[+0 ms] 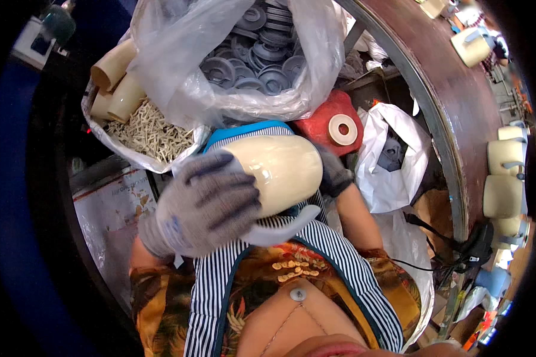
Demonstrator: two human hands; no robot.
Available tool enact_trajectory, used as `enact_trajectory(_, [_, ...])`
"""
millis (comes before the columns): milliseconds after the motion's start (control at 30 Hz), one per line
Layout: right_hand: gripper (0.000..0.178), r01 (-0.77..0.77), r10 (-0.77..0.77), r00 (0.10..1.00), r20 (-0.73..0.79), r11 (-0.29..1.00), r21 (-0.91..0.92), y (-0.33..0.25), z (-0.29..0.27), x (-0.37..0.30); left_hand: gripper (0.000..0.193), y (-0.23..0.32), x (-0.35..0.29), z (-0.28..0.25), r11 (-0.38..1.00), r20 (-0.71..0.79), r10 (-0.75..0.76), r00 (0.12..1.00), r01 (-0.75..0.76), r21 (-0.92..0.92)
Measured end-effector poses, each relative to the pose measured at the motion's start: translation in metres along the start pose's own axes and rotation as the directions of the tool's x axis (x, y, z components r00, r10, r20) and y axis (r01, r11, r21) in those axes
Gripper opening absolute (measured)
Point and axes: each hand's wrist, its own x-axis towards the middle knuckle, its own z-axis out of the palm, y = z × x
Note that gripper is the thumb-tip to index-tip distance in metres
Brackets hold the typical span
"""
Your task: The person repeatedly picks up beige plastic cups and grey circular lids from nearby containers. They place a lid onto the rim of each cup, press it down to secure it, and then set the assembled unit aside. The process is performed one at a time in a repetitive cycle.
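A glossy cream plastic jug (280, 172) with a grey curved handle (280, 232) lies on its side in front of my chest. My left hand (211, 199), in a grey knit glove, is closed around one end, where a grey part of the jug shows beside the fingers. At the other end my right hand (335, 172), in a darker glove, grips the jug from behind. Most of the right fingers are hidden by the jug. The handle points toward my body.
Ahead is a clear plastic bag (181, 77) of round grey lids (268, 56). At left, a white sack (137, 159) holds small beige pieces (152, 131) and cream cylinders (128, 98). A red container (327, 113) and white bag (393, 184) sit right, beside a brown bench (423, 47) bearing cream jugs (503, 196).
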Motion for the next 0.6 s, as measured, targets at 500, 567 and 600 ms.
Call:
enact_trajectory(500, [0.041, -0.595, -0.624, 0.355, -0.696, 0.423, -0.683, -0.112, -0.299, -0.187, 0.082, -0.096, 0.035, 0.086, 0.885, -0.356, -0.465, 0.810, 0.431, -0.175])
enact_trajectory(567, [0.042, -0.719, -0.471, 0.341, -0.813, 0.427, -0.549, -0.085, -0.355, -0.183, 0.093, -0.159, -0.015, 0.155, 0.563, -0.407, -0.775, 0.483, 0.820, -0.098])
enact_trajectory(600, [0.043, -0.786, -0.373, 0.337, -0.864, 0.394, -0.477, -0.077, -0.374, -0.185, 0.096, -0.170, -0.017, 0.159, 0.521, -0.435, -0.776, 0.457, 0.853, -0.036])
